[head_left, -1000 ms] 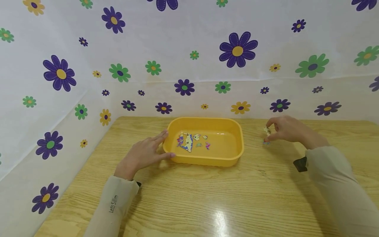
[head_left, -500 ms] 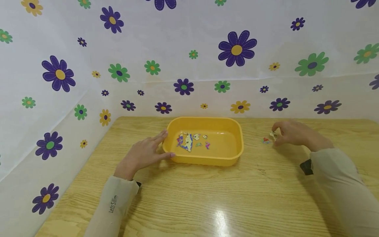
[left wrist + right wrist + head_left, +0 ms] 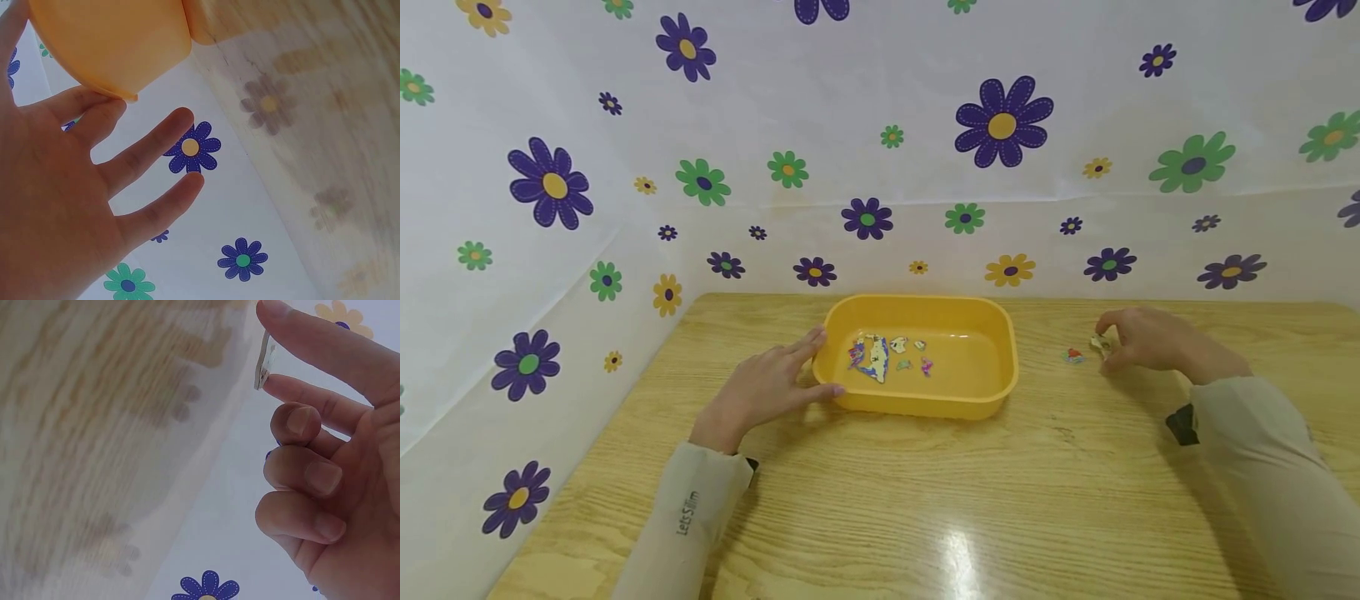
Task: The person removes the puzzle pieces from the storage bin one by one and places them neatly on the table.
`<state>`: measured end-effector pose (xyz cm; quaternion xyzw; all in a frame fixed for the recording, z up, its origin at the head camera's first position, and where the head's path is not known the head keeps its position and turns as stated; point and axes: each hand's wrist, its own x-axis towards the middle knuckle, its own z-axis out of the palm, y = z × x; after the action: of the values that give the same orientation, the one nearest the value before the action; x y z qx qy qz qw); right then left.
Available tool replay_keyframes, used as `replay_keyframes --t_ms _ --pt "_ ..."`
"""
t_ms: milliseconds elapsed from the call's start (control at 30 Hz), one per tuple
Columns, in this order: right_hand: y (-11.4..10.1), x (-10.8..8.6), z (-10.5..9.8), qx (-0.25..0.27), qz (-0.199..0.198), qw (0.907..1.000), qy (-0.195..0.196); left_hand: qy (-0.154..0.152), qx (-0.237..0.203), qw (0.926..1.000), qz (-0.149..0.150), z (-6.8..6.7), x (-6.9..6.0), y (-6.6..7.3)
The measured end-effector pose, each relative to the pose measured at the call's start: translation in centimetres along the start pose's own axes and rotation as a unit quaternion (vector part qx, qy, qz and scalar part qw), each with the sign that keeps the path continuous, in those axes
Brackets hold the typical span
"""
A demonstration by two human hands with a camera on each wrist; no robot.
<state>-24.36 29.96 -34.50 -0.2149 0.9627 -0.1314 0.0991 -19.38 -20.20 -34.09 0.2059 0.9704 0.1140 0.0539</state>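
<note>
A yellow tray (image 3: 925, 408) stands on the table with several small flat pieces lying in its left half, among them a cream and blue piece (image 3: 878, 360). The left hand (image 3: 760, 390) holds the tray's left end, thumb on the near side; in the left wrist view two fingers of that hand (image 3: 69, 175) stretch free of the rim. Between thumb and index finger the right hand (image 3: 1150, 340) pinches a cream piece (image 3: 1101, 345), seen edge-on (image 3: 264, 362) in the right wrist view. A small red and blue piece (image 3: 1073, 356) lies on the table left of it.
The wooden table (image 3: 880, 500) reaches back to a white cloth (image 3: 850, 100) printed with purple, green and yellow flowers, which also runs along the left side.
The right hand has moved to the right with the cream piece, away from the red and blue piece, which now shows in full. The left hand and tray stay in place.
</note>
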Motion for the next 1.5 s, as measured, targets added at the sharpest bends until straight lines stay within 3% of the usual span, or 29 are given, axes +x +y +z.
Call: replay_keyframes --t_ms 633,900,1500 --pt "0.1 -0.2 -0.2 0.001 0.006 1.0 0.005 -0.005 0.0 1.0 -0.006 -0.1 0.0 0.1" --pt "-0.6 0.4 -0.9 -0.002 -0.011 0.9997 0.023 0.002 0.002 1.0 -0.001 -0.1 -0.1 0.1" --pt "-5.4 2.9 -2.9 0.013 -0.029 0.9985 0.045 -0.003 0.003 1.0 -0.001 -0.1 0.1 0.1"
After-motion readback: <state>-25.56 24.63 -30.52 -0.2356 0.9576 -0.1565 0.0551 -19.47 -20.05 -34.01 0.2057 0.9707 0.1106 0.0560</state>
